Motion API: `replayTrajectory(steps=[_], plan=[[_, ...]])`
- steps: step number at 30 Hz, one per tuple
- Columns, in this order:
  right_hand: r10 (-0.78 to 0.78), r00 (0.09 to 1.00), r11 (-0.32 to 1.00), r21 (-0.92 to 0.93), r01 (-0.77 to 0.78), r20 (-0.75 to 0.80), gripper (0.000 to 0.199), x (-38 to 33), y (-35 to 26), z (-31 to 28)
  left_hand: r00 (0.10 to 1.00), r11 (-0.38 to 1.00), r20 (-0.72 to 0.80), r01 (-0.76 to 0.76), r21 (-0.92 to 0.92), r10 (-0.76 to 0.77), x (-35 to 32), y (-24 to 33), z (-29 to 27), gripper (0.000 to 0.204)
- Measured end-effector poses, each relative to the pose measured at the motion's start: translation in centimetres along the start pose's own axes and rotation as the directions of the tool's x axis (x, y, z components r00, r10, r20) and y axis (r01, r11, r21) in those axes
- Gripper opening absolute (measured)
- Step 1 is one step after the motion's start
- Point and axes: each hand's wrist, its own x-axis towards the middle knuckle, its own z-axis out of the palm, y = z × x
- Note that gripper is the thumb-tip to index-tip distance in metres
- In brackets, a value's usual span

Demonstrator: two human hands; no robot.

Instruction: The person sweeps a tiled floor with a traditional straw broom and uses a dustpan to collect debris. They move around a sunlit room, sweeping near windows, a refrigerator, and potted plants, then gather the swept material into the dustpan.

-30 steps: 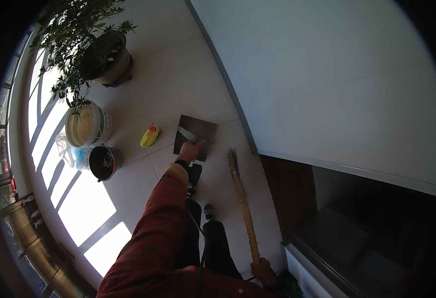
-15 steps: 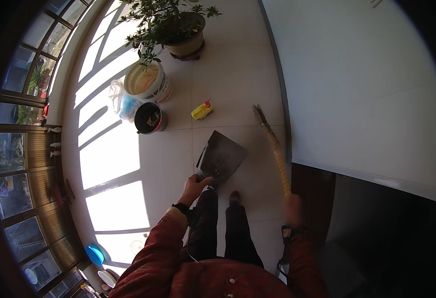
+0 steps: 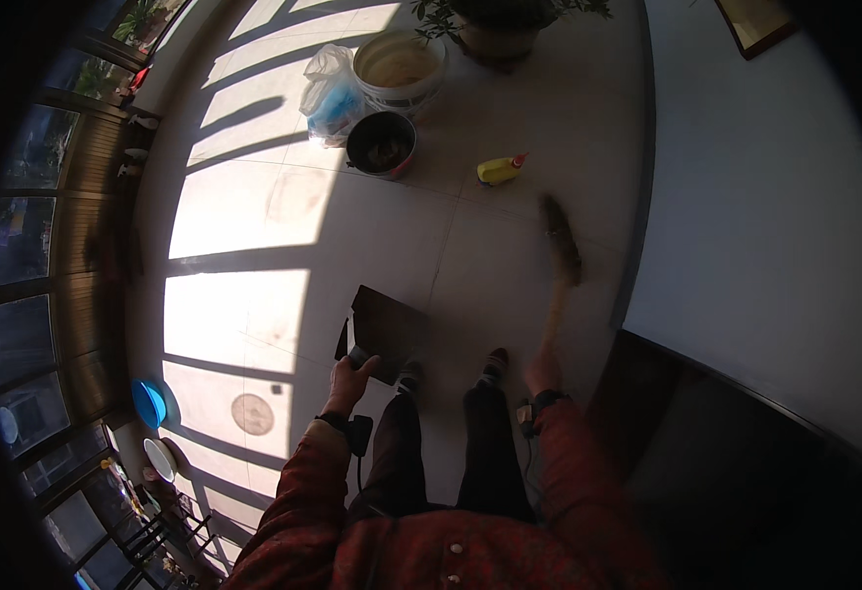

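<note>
My left hand (image 3: 350, 382) is closed round the handle of a dark dustpan (image 3: 388, 326), which is low over the floor in front of my left foot. Whether the pan touches the floor I cannot tell. On the right, my right hand (image 3: 543, 374) grips a short straw broom (image 3: 557, 305) by its pale handle. The broom's dark bristle end points away from me and is smeared by motion. Beyond the broom and dustpan, a yellow bottle (image 3: 496, 172) with a red cap lies on the tiles.
A dark bucket (image 3: 382, 145) stands before a large white bucket (image 3: 401, 74) and a plastic bag (image 3: 333, 98). Farther back is a potted plant (image 3: 498, 37). A white surface (image 3: 746, 246) borders the right; blue (image 3: 149, 403) and white basins (image 3: 161, 459) are at left.
The whole view has shifted. Relative to the yellow bottle, the dustpan has moved left and nearer me, and the broom has swung left and nearer. Both hands keep their hold.
</note>
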Motion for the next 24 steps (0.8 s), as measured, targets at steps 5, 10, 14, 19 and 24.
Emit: replayTrajectory(steps=[5,10,14,19,24], plan=[[-0.134,0.988,0.989,-0.052,0.138,0.078,0.058,-8.8,-6.0,3.8,1.0,0.998,0.024,0.013,0.057,-0.014,1.4,-4.3,-3.3,0.06],[-0.083,0.98,0.996,0.039,0.077,0.181,0.057,-13.7,-7.2,2.5,0.998,0.996,0.018,0.065,0.064,-0.066,2.2,-5.0,-5.0,0.062],[-0.249,0.967,0.969,0.011,0.248,0.056,0.055,-13.5,-10.0,-0.2,0.997,0.992,0.036,0.069,0.103,-0.073,2.6,-4.1,-5.1,0.063],[-0.4,0.91,0.88,-0.232,0.415,0.111,0.037,-3.5,-17.8,0.3,0.999,0.982,0.007,-0.037,0.186,0.036,3.2,-2.3,-3.6,0.061],[-0.441,0.886,0.826,-0.321,0.462,0.141,0.037,-0.9,-16.7,2.4,0.997,0.977,0.061,-0.061,0.206,0.05,4.1,0.3,-2.0,0.063]])
